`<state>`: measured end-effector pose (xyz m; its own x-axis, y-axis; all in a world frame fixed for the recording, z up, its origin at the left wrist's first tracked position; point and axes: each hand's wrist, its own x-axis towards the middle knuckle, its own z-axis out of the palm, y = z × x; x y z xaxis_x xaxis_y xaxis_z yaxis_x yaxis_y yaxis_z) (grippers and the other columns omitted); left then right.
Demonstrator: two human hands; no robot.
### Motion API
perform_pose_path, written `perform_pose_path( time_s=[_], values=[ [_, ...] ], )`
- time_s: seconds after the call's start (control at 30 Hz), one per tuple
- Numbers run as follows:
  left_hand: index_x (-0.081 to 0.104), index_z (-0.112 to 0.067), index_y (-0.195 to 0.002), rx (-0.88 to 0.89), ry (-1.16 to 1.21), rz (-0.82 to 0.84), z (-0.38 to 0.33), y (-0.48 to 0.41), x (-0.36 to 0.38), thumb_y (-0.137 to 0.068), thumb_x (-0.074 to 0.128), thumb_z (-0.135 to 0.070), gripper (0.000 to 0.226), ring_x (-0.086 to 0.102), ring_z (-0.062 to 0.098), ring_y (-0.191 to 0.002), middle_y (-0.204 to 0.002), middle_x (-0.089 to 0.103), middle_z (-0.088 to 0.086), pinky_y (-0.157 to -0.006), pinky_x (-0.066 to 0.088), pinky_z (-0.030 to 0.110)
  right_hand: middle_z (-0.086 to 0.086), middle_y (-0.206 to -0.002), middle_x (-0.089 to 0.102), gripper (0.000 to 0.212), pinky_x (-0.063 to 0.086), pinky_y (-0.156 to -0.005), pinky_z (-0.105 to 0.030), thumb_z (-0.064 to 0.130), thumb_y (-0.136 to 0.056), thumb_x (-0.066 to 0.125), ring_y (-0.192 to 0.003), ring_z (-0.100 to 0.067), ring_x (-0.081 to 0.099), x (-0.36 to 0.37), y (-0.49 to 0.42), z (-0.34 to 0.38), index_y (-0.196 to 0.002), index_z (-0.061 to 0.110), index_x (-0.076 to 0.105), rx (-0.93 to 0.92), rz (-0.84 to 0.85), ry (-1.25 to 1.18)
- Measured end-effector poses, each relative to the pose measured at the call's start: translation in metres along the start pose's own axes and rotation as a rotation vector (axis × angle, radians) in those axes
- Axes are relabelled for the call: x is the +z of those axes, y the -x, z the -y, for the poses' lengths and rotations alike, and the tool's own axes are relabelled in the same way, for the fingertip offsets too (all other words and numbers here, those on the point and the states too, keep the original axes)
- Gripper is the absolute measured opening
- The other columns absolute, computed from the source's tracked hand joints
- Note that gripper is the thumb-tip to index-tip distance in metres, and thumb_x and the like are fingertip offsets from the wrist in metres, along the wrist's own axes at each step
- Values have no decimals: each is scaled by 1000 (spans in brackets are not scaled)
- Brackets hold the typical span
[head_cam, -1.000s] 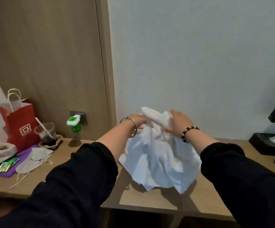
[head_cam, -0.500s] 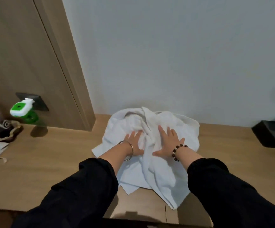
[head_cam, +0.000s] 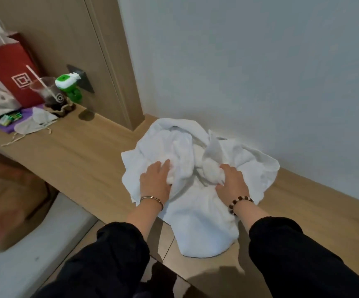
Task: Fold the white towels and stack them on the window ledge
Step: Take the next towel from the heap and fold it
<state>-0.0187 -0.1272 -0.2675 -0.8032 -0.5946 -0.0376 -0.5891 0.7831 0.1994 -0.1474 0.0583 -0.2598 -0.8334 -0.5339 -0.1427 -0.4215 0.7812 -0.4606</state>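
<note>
Both hands, flat and spread on the cloth half a second ago, have since closed on it. The right hand (head_cam: 232, 183) now curls its fingers round a bunched ridge of the white towel (head_cam: 206, 222), while the left hand (head_cam: 156, 181) pinches a fold between thumb and fingers. The towel has stayed where it lay, crumpled on the wooden ledge (head_cam: 77, 151), its far edge touching the pale wall (head_cam: 238, 61) and its near end hanging over the ledge's front. A metal bangle (head_cam: 151, 198) circles the left wrist, a beaded bracelet (head_cam: 239, 203) the right, and both arms are in black sleeves. Well apart at the ledge's left end, a red paper bag (head_cam: 9, 67) stands against the wood panel (head_cam: 66, 29). Just beside it are a plastic cup (head_cam: 45, 89) with a straw (head_cam: 35, 76) and a green-and-white plug-in device (head_cam: 66, 82) at the wall socket. A face mask (head_cam: 28, 126) lies in front of them.
</note>
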Motion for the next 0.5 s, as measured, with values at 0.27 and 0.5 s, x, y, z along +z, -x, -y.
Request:
perform_pose_path(
  time_s=[0.27,0.5],
  values=[
    [25,-23,-147,-594,543,110,15,58,26,-77,70,-41,85,39,30,-128,-141,43,8,-100,41,41,-6,-140,37,61,40,-96,-37,17,-89,51,-126,-25,34,-23,30,-45,-144,23,28,-14,74,147],
    [39,-10,-137,-578,1018,107,-26,36,-6,-82,68,-14,62,50,30,-116,-128,52,12,-91,40,31,1,-159,4,97,17,-117,-40,50,-80,65,-145,-19,10,-21,48,33,-151,21,5,1,-68,-431]
  ],
)
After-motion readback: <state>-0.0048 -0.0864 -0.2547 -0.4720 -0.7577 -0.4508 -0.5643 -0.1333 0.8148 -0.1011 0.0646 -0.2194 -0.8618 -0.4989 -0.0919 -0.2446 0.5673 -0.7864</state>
